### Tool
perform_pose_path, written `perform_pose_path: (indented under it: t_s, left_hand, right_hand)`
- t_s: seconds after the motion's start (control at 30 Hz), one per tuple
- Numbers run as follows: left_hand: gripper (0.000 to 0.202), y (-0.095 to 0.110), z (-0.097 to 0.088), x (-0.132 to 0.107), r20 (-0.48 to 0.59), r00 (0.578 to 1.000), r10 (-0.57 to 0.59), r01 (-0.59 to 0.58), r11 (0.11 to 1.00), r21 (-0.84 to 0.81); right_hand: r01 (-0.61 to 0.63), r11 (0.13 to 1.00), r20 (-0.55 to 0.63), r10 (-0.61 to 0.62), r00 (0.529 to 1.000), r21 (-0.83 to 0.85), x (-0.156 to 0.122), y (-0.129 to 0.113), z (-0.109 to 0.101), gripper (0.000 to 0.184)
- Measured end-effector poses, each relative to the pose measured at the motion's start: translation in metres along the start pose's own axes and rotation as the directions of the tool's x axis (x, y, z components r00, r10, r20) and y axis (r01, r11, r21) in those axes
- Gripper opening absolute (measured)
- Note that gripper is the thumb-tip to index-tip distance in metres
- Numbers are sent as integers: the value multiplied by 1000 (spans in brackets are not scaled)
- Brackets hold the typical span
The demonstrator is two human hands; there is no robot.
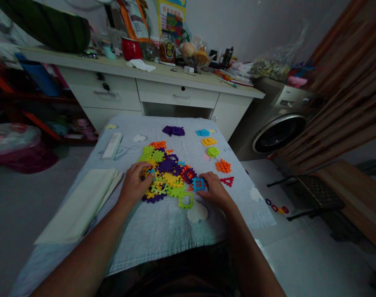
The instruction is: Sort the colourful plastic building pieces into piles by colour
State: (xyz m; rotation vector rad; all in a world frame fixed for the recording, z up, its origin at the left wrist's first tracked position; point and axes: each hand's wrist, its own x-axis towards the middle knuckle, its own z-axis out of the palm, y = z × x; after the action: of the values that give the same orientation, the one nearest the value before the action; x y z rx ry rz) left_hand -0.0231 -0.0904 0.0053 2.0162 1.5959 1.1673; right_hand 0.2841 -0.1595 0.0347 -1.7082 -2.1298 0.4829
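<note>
A heap of coloured plastic interlocking tiles [167, 173] lies on a table covered with a pale blue towel [163, 222]. My left hand [135, 181] rests on the heap's left edge, fingers curled onto the tiles. My right hand [214, 190] lies at the heap's right edge, its fingers pinching a blue square tile [198, 184]. A green frame tile [185, 201] lies just in front of the heap. Sorted small stacks sit apart: purple [173, 130], blue [202, 133], yellow [209, 141], green [213, 152], orange [223, 166] and a red triangle [227, 181].
A white remote-like bar [112, 145] and a folded pale cloth [82, 202] lie on the table's left. Behind stands a cluttered white desk [175, 93] with drawers, a washing machine [277, 132] to its right. A black chair [314, 194] and loose tiles [277, 207] are on the floor.
</note>
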Motion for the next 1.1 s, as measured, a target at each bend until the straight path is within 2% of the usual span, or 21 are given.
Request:
perform_pose_path:
  t_s: [0.2, 0.33, 0.43, 0.53, 0.67, 0.83, 1.1]
  left_hand:
    - [35, -1, 1, 0, 1, 1000, 19, -19, 1000, 2]
    - [35, -3, 2, 1, -11, 999, 35, -34, 998, 49]
    - [35, -5, 4, 3, -42, 998, 55, -50, 992, 115]
    - [36, -7, 6, 7, -54, 997, 64, -53, 982, 183]
    - [41, -10, 10, 10, -31, 998, 54, -46, 977, 209]
    - [41, -10, 10, 12, -13, 1000, 20, -17, 979, 204]
    - [40, -11, 10, 11, -24, 1000, -13, 18, 977, 214]
  right_hand:
    - [-9, 999, -69, 5, 998, -51, 13, 13, -11, 54]
    - [-21, 994, -114, 8, 993, -110, 37, 23, -24, 57]
    - [-45, 985, -147, 20, 989, -167, 66, 34, -35, 60]
    - [-120, 969, -198, 77, 977, -214, 100, 46, -48, 60]
    - [-203, 946, -245, 141, 959, -253, 147, 61, -59, 50]
    - [-276, 914, -269, 196, 943, -298, 198, 76, -59, 33]
    - [-413, 862, -272, 339, 900, -292, 261, 98, -52, 35]
